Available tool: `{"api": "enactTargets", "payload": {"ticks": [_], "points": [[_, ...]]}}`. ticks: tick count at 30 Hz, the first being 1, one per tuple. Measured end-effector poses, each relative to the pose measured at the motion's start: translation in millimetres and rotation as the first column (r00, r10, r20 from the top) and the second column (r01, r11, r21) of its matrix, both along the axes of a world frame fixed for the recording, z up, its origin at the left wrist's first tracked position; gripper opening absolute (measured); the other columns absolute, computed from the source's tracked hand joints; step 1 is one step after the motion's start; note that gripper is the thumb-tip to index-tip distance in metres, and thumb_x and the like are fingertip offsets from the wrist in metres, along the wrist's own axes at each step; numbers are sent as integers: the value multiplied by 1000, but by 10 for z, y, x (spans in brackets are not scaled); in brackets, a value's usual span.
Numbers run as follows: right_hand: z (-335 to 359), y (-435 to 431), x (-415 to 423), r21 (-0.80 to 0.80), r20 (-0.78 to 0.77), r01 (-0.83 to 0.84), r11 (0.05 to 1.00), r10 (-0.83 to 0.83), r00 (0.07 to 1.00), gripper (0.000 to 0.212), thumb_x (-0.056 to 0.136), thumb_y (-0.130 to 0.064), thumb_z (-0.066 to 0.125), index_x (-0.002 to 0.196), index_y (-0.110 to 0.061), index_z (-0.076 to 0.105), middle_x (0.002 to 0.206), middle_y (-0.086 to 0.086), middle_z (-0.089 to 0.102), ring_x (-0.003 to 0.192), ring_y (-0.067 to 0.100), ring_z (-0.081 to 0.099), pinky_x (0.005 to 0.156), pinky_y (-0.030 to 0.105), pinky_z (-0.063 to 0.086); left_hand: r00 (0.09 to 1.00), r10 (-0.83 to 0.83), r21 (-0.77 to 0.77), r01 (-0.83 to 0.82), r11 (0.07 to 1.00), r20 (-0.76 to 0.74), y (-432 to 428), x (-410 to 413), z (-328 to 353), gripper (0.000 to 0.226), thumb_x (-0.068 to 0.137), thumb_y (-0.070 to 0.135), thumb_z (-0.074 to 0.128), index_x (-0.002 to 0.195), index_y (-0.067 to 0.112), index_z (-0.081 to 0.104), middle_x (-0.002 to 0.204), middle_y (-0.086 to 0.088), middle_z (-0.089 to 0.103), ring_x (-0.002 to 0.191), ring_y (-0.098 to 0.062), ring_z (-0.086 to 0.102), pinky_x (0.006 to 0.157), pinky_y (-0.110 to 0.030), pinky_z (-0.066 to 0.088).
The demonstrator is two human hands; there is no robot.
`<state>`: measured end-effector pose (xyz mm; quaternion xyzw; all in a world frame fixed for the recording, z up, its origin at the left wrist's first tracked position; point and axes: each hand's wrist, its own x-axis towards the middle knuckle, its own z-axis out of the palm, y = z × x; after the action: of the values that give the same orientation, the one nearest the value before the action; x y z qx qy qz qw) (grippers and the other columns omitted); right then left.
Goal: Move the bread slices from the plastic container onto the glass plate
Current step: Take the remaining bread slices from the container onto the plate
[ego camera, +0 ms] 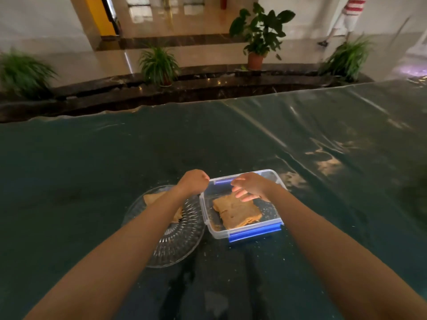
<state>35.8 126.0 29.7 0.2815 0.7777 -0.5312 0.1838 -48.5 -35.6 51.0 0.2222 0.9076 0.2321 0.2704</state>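
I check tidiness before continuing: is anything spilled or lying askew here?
Pale crumbs are scattered on the dark table cover in front of the plastic container. The bread slices inside lie in an uneven, skewed stack. Nothing looks broken.

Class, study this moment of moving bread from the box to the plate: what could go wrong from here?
1. The right hand hovers open above stacked bread slices; it may lift several or tear one.
2. The left hand is fisted near the plastic container, not clearly holding it; it could slide.
3. The left forearm crosses the glass plate and could nudge it.
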Motion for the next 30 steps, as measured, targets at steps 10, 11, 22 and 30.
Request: {"api": "enactTargets", "payload": {"ticks": [10, 11, 22, 30], "points": [[-281, 488, 521, 79, 96, 102, 992, -110, 989, 32, 96, -16, 42, 124, -2, 51, 124, 20, 60, 112, 33, 60, 91, 38, 50, 993, -115, -84, 114, 990, -3, 735, 250, -439, 28, 94, 18, 42, 101, 1, 63, 100, -19, 62, 94, -27, 61, 77, -32, 44], [-319, 494, 545, 89, 104, 92, 992, -101, 989, 31, 96, -15, 42, 123, -2, 51, 124, 19, 60, 111, 32, 60, 88, 36, 51, 995, -96, -79, 97, 992, 21, 782, 267, -492, 27, 96, 21, 42, 104, 4, 61, 101, -15, 61, 90, -21, 58, 75, -27, 42], [-726, 455, 458, 321, 228, -147, 936, 75, 971, 30, 90, -19, 56, 114, -1, 59, 116, 15, 65, 107, 30, 61, 96, 34, 48, 991, -132, -237, 132, 962, 15, 1099, 308, -801, 38, 94, 18, 41, 128, 3, 49, 132, -19, 54, 123, -34, 49, 105, -41, 39], [-884, 454, 391, 357, 288, -212, 910, 108, 951, 35, 80, -27, 69, 102, 1, 64, 105, 13, 68, 99, 29, 63, 89, 32, 49, 997, -72, -201, 70, 977, -5, 1141, 267, -1006, 38, 97, 23, 35, 116, -1, 57, 122, -21, 60, 114, -35, 56, 97, -40, 45]]}}
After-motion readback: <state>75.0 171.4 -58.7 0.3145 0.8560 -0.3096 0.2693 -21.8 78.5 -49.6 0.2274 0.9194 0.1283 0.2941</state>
